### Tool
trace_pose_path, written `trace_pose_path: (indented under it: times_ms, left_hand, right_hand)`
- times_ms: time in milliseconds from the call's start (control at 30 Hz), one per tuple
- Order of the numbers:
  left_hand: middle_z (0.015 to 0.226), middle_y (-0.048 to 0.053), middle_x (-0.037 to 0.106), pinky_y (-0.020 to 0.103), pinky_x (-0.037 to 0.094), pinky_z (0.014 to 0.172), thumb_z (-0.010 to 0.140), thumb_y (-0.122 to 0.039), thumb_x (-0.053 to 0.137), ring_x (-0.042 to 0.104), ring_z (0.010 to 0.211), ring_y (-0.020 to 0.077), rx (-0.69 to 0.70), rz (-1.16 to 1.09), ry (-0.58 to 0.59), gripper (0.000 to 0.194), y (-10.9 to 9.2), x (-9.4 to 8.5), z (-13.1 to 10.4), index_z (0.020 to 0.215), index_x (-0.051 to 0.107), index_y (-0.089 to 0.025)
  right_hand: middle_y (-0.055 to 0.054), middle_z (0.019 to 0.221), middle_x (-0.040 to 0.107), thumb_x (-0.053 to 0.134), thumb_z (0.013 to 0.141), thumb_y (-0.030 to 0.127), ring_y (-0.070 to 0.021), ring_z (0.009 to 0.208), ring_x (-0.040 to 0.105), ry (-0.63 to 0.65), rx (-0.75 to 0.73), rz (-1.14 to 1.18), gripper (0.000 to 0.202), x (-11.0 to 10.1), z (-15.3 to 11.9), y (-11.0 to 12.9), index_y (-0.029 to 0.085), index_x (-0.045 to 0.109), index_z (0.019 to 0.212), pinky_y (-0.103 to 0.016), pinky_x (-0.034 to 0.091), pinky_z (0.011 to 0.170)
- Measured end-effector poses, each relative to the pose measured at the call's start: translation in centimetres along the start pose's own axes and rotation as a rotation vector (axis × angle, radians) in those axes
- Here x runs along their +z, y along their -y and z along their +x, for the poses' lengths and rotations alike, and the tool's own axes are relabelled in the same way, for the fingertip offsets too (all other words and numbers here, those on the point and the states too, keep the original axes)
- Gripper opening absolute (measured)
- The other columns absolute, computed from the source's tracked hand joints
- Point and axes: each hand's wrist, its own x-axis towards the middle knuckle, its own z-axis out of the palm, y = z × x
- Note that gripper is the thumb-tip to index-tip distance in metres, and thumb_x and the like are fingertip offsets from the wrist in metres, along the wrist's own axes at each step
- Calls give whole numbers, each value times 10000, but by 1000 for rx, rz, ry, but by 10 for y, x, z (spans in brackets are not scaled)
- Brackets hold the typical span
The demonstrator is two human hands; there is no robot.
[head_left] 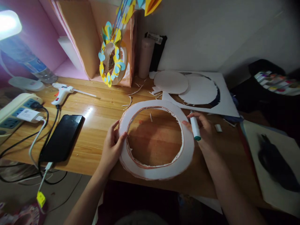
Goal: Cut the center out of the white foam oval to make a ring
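A wide white ring (133, 115), with rough edges and orange-brown lines along its inner rim, is held over the wooden desk near its front edge. My left hand (112, 143) grips the ring's left side, thumb on top. On the right side, my right hand (202, 126) holds a white marker (194, 126) with a green end pointing down, and its fingertips touch the ring's edge. Through the ring's opening the desk and a small white scrap (151, 117) show. Behind it lie white cut ovals (171, 82) on a white sheet (227, 93) with a cut-out hole.
On the left are a black phone (62, 137), a power strip (11, 114) with cables, and a glue gun (62, 93). A yellow-blue paper wreath (102, 67) hangs at the back near a pink cylinder (146, 57). Papers (255, 134) lie right.
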Motion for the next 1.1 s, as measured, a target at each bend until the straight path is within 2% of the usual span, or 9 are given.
trace_pose_path:
  times_ms: [133, 267, 333, 467, 567, 733, 933, 1100]
  left_hand:
    - [1147, 80, 651, 287, 468, 796, 803, -352, 653, 609, 971, 203, 24, 4, 34, 496, 0, 0, 1, 1264, 528, -220]
    - [1165, 74, 633, 311, 410, 941, 823, -360, 629, 552, 1108, 223, 37, -4, 82, 374, -3, 0, 1, 1159, 585, -201]
    - [1106, 59, 645, 299, 417, 919, 817, -367, 638, 561, 1072, 217, 8, -24, 85, 347, -5, -1, 1, 1120, 593, -203]
    - [977, 22, 646, 258, 454, 769, 788, -383, 669, 583, 916, 194, -69, -63, 97, 315, -9, -2, -1, 1044, 601, -213]
    - [929, -2, 633, 232, 444, 732, 788, -358, 675, 572, 854, 167, -94, -110, 101, 251, -11, -3, -3, 990, 614, -222]
    - [858, -23, 606, 213, 422, 733, 807, -324, 660, 552, 836, 148, -65, -122, 80, 224, -10, -2, -4, 1011, 638, -234]
    - [901, -18, 597, 229, 415, 776, 820, -336, 641, 532, 868, 154, -46, -81, 72, 207, -11, -2, -5, 1003, 631, -240]
    - [871, -24, 584, 223, 403, 720, 804, -354, 653, 515, 817, 148, -50, -43, 34, 185, -13, -1, -5, 939, 618, -234]
  right_hand:
    - [40, 727, 559, 801, 564, 332, -118, 587, 453, 2, -5, 2, 308, 0, 0, -2, 253, 601, 784, -245, 355, 505]
    - [40, 740, 558, 811, 544, 318, -116, 595, 464, 3, 19, 40, 320, 0, 0, 0, 253, 599, 775, -240, 363, 512]
    - [42, 736, 556, 814, 538, 309, -118, 599, 466, 5, 22, 52, 324, 0, 0, 2, 258, 604, 780, -244, 369, 522]
    - [42, 715, 559, 818, 533, 328, -128, 603, 483, -2, 26, 41, 327, 1, -1, 3, 264, 605, 773, -255, 392, 534]
    - [36, 748, 580, 816, 531, 357, -133, 637, 513, 8, 39, 51, 344, 2, -1, 1, 263, 597, 779, -259, 419, 556]
    - [34, 738, 570, 793, 536, 378, -126, 617, 512, 21, 35, 25, 339, 3, -1, 2, 248, 583, 769, -255, 420, 540]
    - [32, 730, 562, 787, 548, 371, -124, 598, 485, 34, 13, 14, 309, 3, -2, 6, 260, 586, 756, -245, 393, 504]
    - [33, 743, 566, 796, 546, 356, -123, 620, 495, 31, 23, 29, 318, 3, -3, 6, 249, 592, 764, -240, 400, 514]
